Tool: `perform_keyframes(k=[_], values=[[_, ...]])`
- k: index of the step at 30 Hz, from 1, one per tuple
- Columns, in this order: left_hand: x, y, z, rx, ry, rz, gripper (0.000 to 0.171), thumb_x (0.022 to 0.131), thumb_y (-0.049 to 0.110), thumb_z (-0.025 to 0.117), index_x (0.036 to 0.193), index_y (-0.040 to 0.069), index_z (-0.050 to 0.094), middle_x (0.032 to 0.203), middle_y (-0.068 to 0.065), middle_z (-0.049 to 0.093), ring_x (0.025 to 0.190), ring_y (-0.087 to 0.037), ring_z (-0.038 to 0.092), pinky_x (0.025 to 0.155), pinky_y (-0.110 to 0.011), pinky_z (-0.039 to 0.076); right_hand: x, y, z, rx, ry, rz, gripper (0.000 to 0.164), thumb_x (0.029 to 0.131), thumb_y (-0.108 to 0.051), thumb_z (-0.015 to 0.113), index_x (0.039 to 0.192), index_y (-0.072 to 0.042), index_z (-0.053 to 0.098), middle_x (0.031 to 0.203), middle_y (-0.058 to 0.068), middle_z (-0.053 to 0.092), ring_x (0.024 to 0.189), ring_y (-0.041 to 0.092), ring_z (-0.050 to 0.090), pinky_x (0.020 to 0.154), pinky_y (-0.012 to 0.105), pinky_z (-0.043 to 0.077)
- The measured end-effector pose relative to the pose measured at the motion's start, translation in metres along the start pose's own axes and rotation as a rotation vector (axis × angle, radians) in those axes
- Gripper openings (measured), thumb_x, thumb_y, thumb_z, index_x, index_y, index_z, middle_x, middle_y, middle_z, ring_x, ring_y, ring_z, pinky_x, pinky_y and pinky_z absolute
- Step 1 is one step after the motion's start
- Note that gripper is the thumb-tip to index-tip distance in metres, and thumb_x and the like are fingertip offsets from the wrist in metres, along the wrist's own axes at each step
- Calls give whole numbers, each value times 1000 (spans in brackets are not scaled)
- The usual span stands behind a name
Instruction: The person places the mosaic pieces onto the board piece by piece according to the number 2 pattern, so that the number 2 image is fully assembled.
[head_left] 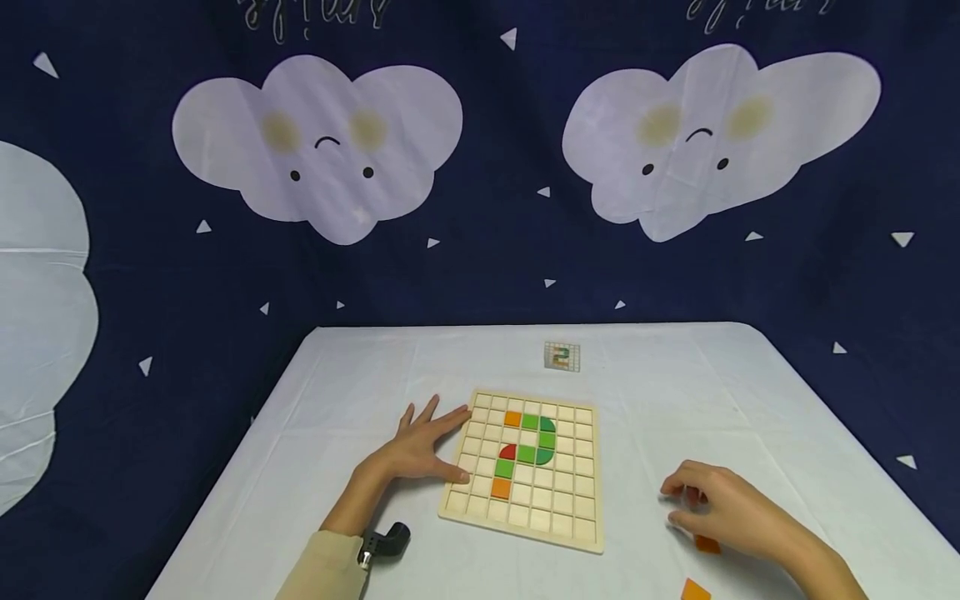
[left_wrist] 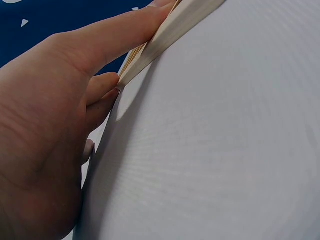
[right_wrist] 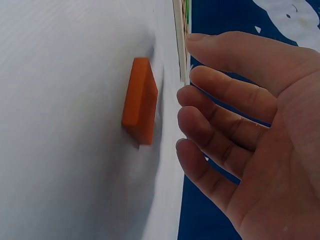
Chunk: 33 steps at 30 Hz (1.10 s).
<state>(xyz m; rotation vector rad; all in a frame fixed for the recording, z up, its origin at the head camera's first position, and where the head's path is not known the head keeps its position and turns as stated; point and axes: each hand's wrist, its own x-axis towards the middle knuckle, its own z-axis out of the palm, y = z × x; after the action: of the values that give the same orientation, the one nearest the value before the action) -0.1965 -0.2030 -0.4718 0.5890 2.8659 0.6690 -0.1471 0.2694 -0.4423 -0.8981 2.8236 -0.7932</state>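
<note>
A wooden grid board (head_left: 598, 500) lies on the table with a curved row of coloured tiles in its squares: orange ones at both ends, green squares (head_left: 527, 455), dark green quarter-rounds and a red quarter-round (head_left: 507, 452). At the board's left edge rests my left hand (head_left: 416, 450), thumb and fingers spread along the rim (left_wrist: 160, 45). To the right of the board, my right hand (head_left: 720, 508) hovers with loosely bent fingers and nothing between them. An orange tile (right_wrist: 142, 102) lies close below it, partly covered by the hand in the head view.
Another orange tile (head_left: 696, 590) sits at the near edge of the head view. Behind the board lies a small card (head_left: 562, 357) with a printed grid pattern. A dark blue cloth (head_left: 510, 275) with clouds hangs behind the white table (head_left: 360, 367).
</note>
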Motion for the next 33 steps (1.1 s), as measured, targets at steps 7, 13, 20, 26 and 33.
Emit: perform_keyframes(k=[7, 13, 20, 26, 33], values=[[0, 0, 0, -2, -2, 13, 110, 60, 75, 72, 151, 27, 33, 155, 10, 27, 145, -30, 0, 110, -57, -9, -12, 7, -2, 17, 14, -12, 25, 79, -38, 78, 98, -24, 68, 87, -17, 58, 76, 3, 52, 63, 25, 47], [0, -1, 0, 4, 4, 13, 109, 60, 74, 72, 151, 29, 33, 154, 12, 27, 145, -29, 0, 111, -56, -9, -22, 15, -2, 55, -22, -90, 27, 79, -34, 79, 101, -24, 67, 87, -16, 54, 76, 4, 51, 62, 24, 44], [0, -2, 0, -5, -2, 22, 108, 61, 74, 72, 151, 28, 33, 155, 11, 26, 145, -31, -1, 110, -57, -10, -28, 24, -6, 96, -111, -91, 33, 78, -33, 80, 106, -22, 65, 91, -16, 53, 78, 3, 50, 64, 23, 45], [0, -1, -1, 4, 5, 25, 109, 61, 75, 71, 151, 29, 33, 154, 11, 27, 145, -31, 0, 110, -57, -9, -30, 26, -6, 146, -140, -95, 29, 80, -30, 79, 104, -23, 64, 93, -15, 57, 79, 5, 53, 65, 23, 47], [0, -2, 0, -1, 3, 25, 110, 61, 75, 71, 151, 27, 32, 155, 11, 26, 145, -30, -1, 110, -57, -9, -26, 21, -3, 133, -130, -63, 26, 78, -20, 79, 99, -26, 65, 89, -16, 57, 76, 5, 53, 62, 22, 45]])
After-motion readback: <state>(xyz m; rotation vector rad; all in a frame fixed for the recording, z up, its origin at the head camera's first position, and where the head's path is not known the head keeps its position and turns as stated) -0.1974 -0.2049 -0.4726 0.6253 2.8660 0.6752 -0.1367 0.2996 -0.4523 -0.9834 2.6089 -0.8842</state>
